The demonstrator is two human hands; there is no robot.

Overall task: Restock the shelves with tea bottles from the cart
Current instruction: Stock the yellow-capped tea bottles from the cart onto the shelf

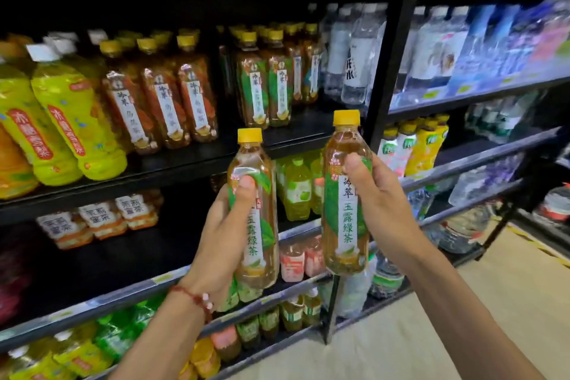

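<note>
Left hand (222,231) grips clear yellow-capped green-label plastic tea bottle (257,225), upright. Right hand (382,210) grips second identical bottle (347,225) at its 3 o'clock. Fingers hidden behind both.

Clear glossy plastic: tea bottle (345,145) just left of upright post (391,40), second tea bottle (249,160) further left. Shiny film labels (348,219), smooth yellow caps (249,135). Matt black metal: post, shelf (185,160). Red woven cord: bracelet (192,298).

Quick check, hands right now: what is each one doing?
Left hand: grips a green-label tea bottle, upright.
Right hand: grips a second green-label tea bottle, upright.
</note>
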